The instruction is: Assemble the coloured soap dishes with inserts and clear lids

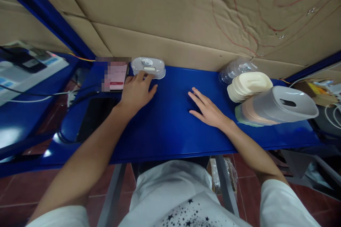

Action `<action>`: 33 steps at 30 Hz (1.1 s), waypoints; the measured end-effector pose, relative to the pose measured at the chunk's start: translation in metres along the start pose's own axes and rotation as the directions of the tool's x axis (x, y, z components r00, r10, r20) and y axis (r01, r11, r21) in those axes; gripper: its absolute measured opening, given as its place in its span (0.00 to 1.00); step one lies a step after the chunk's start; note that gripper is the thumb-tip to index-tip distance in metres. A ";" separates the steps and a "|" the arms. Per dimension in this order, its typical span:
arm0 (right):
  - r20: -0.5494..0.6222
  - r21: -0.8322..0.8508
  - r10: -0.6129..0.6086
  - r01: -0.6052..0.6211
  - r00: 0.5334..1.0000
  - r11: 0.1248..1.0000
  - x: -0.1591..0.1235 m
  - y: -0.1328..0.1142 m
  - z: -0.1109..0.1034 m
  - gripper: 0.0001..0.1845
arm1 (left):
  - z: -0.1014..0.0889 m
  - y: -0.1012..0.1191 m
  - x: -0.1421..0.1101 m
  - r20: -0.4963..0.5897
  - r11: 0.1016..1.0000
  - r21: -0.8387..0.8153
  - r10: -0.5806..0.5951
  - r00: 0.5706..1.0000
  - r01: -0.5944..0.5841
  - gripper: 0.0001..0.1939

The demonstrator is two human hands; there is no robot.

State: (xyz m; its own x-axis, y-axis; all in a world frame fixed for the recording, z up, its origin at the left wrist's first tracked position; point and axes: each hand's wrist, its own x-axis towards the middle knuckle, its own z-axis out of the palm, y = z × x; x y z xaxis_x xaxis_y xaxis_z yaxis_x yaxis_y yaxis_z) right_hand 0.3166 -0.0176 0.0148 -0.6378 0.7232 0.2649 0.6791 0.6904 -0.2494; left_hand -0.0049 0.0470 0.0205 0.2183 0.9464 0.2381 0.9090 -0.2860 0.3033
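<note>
My left hand (pixel 136 94) lies palm down at the left back of the blue table. Its thumb stands apart, and its fingertips reach the front edge of a grey-white oval plastic piece (pixel 157 65) with a slot in it. Whether they touch it I cannot tell. Beside that hand a phone (pixel 119 76) stands with a lit pink screen, partly blurred out. My right hand (pixel 209 110) is spread with nothing in it over the middle of the table. To its right lie nested oval plastic containers: a grey stack (pixel 269 108) with peach and green ones, and a cream stack (pixel 249 85).
Clear plastic containers (pixel 236 71) lie behind the cream stack. A cardboard wall (pixel 165 17) with red curved lines closes off the back. A black flat object (pixel 97 115) lies under my left forearm, near cables. The blue table (pixel 165 124) ends before my body.
</note>
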 end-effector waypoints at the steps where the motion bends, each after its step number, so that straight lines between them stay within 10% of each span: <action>1: -0.022 -0.049 -0.036 0.035 0.999 0.998 -0.004 -0.009 -0.015 0.40 | -0.001 0.001 0.000 -0.016 0.999 0.035 0.002 1.000 -0.002 0.24; 5: -0.324 -0.291 -0.009 -0.091 0.946 0.952 -0.052 -0.042 -0.091 0.37 | -0.008 0.012 -0.003 -0.073 0.990 0.137 0.038 0.997 -0.028 0.22; 10: -0.725 -0.431 0.142 -0.604 0.675 0.670 -0.135 -0.024 -0.139 0.26 | -0.008 0.024 -0.007 -0.065 0.988 0.116 0.109 0.992 -0.100 0.19; 20: -0.591 -0.404 0.250 -0.550 0.767 0.731 -0.166 0.018 -0.145 0.19 | -0.007 0.028 -0.009 -0.065 0.990 0.067 0.127 0.990 -0.123 0.18; 33: -0.770 -0.437 -0.006 -0.522 0.638 0.732 -0.157 0.048 -0.142 0.17 | -0.002 0.026 -0.011 -0.029 0.981 0.090 0.176 0.984 -0.173 0.19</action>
State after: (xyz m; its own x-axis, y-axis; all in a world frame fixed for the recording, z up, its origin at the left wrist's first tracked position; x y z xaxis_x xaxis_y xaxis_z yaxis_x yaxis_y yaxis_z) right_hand 0.5014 -0.1010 0.0933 -0.1307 0.4410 0.8880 0.9891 0.1192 0.0864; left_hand 0.0161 0.0291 0.0274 0.3646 0.8766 0.3142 0.8858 -0.4305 0.1733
